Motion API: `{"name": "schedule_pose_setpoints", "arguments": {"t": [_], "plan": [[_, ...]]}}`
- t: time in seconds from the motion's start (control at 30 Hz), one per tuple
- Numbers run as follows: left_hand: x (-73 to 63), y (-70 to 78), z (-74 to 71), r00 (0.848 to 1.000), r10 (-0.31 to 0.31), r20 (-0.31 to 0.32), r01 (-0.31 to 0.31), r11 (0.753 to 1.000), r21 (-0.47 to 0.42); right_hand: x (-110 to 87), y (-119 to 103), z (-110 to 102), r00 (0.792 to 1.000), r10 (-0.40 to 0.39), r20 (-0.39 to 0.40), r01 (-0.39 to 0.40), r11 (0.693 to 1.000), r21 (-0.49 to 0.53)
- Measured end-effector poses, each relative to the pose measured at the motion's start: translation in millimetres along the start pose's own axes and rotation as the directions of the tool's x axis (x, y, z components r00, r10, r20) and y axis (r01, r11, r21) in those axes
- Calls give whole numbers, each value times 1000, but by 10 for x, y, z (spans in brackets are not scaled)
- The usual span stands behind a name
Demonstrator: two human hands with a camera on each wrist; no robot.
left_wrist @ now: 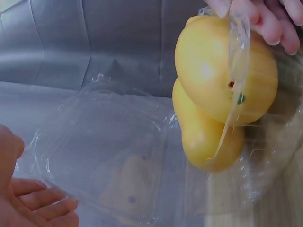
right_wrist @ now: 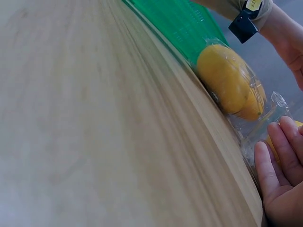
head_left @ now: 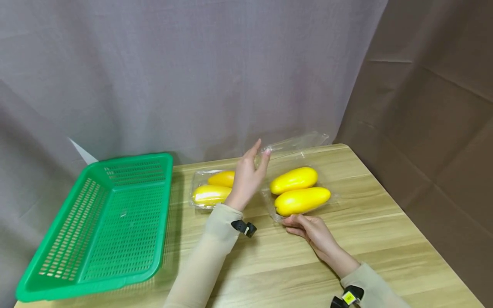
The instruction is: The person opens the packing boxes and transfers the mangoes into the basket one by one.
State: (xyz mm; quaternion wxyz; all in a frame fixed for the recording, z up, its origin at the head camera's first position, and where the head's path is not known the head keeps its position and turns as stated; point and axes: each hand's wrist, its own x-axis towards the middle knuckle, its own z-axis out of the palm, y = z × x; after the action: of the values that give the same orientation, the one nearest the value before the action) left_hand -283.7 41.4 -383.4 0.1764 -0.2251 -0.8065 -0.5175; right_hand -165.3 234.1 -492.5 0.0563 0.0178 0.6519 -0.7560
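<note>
Looking at two yellow fruits, a far fruit [head_left: 294, 180] and a near fruit [head_left: 303, 201], lying side by side in an open clear container [head_left: 275, 217] on the bench [head_left: 269, 261]. Both stretched out long-ways, roughly left to right in the head view, close to parallel and angled a bit away toward the grey curtain [head_left: 200, 77] at the right end. Pretty blunt at the left on the near one, narrower and rounded at the right. In the left wrist view, pointing blunt-end-on toward the camera, with a small dark spot showing.

On the far side of the container, a clear lid [head_left: 296, 143] tipped back toward the curtain. Beside its left edge, the left hand [head_left: 249, 173], with fingers stretched out and loose; can't tell about actual contact. Down at the near left corner, the right hand [head_left: 313, 233], pinching the container's rim between thumb and fingers.

To the left, partly behind the left arm, a closed clear package [head_left: 197, 175] with two more yellow fruits inside, also lying roughly left to right. Further left, a green basket [head_left: 168, 192], long side running away from the camera.
</note>
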Motion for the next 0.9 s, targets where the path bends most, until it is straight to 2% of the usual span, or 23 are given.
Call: {"name": "schedule_pose_setpoints", "arguments": {"t": [0.23, 0.43, 0.7, 0.9], "plan": [[-8, -60, -2, 997, -76, -26, 75, 996, -42, 11, -15, -2, 1000, 6, 11, -6, 1000, -4], [-30, -117, 34, 997, -77, -29, 76, 996, -42, 6, -19, -16, 1000, -4, 13, 4, 1000, -6], [-89, -173, 178, 988, -152, 14, 153, 987, -49, 1, -7, -10, 1000, -8, 20, 8, 1000, 11], [-108, -213, 244, 970, -229, 86, 231, 973, -17, 6, 6, -9, 1000, -7, 21, 7, 1000, 20]]}}
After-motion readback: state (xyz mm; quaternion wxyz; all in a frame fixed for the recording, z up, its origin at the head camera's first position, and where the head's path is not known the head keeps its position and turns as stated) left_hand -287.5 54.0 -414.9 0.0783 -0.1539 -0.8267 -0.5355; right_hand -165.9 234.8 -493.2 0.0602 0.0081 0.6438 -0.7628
